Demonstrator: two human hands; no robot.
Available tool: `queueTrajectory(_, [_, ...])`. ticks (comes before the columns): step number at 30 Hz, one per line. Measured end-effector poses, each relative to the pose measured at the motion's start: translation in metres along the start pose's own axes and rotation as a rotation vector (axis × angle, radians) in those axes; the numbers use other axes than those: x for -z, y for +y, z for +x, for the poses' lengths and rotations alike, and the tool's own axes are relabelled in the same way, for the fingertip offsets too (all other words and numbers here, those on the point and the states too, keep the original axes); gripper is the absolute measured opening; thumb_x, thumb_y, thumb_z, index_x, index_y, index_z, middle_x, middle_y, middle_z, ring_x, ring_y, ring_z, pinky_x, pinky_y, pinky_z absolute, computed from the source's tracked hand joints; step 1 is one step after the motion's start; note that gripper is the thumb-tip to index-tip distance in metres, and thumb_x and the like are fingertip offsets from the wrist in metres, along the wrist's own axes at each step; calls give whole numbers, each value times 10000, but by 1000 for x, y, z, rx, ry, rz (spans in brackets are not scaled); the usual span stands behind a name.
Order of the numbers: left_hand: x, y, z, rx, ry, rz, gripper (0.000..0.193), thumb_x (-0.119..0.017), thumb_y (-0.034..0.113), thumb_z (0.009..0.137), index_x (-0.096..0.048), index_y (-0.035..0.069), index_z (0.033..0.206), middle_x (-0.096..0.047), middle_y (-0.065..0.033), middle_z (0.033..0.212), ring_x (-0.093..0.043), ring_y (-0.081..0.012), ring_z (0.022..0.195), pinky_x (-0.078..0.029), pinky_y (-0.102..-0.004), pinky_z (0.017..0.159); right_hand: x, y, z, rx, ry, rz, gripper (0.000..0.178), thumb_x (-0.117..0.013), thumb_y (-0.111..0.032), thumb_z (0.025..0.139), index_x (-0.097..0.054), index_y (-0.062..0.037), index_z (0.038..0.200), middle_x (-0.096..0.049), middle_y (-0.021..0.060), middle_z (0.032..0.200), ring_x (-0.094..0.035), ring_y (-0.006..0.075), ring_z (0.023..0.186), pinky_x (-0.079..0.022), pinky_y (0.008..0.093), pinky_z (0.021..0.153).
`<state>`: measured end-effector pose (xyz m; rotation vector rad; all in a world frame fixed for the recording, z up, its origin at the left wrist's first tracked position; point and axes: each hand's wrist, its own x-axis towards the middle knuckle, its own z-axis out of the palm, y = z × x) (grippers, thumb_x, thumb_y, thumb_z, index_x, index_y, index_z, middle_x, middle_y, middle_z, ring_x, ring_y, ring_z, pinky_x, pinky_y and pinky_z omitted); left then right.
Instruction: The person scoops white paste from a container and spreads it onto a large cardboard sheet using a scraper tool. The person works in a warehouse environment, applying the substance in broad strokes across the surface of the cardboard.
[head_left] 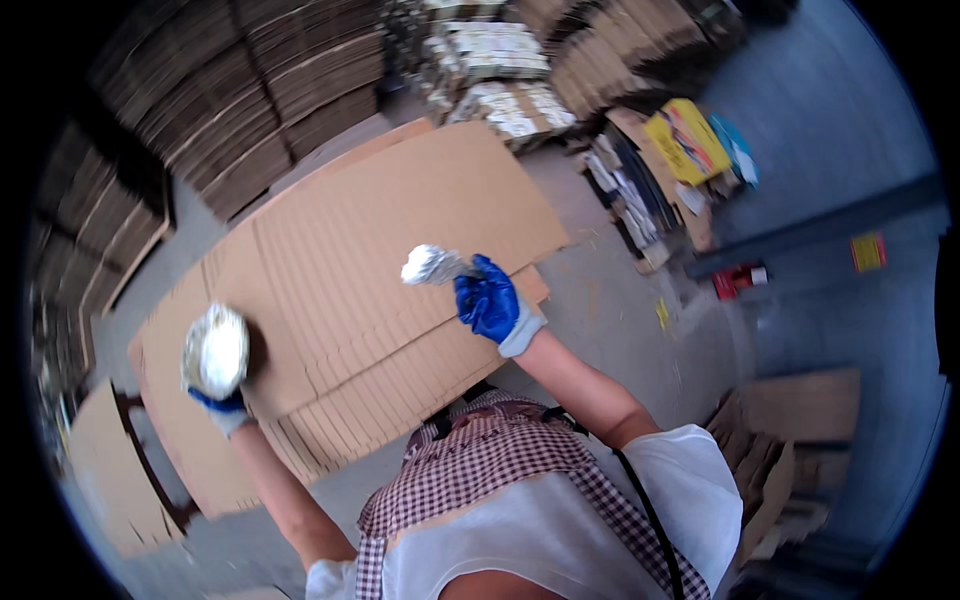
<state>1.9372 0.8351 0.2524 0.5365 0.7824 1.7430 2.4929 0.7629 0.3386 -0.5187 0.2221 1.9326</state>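
Observation:
My left hand (222, 402), in a blue-coated glove with a pale cuff, is closed on the lower edge of a round bowl (219, 352) with a crusted whitish rim. White stuff shows inside it. My right hand (489, 303), gloved the same way, is closed on the end of a whitish, ragged clump (432, 265) that points left. Its handle, if it has one, is hidden by the fingers. Both hands are over a broad stack of brown cardboard sheets (380, 215), whose near edges are fanned out in steps.
Tall stacks of folded cardboard (240, 90) line the back left. Bundles of printed cardboard (495, 55) stand at the back. On the right are a pile of scraps with a yellow box (687, 140) and a red item (738, 281). Another cardboard sheet (115, 470) lies at the left.

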Motion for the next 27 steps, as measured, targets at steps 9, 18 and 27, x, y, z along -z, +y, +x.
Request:
queueTrajectory(9, [-11,-7,-33,-391,927,1043,538,-741,264,904,-552,-40,1306,-632,-173,1260,-642,-284,1062,-532,-394,919,12,3,-11,181,-41,45,287,-659,-375,946,-683,-89,940,-721,68,821,-706,188,695,-577,282,555])
queueTrajectory(18, [-46,5,-47,-1001,390,1194,377,-566,237,988,-633,-71,1196,-670,-216,1150,-634,-323,1064,-502,-402,943,17,-7,-7,210,-125,25,253,-637,-343,959,-688,-98,997,-730,72,867,-709,189,748,-585,294,609])
queueTrajectory(27, [-97,-105,-37,-325,-301,1351,490,-494,215,992,-479,28,1444,-497,-159,1481,-432,-321,1394,-281,-409,1182,-7,19,47,237,-95,-226,278,-608,-232,965,-651,-79,1193,-726,114,1069,-707,226,930,-583,323,824])
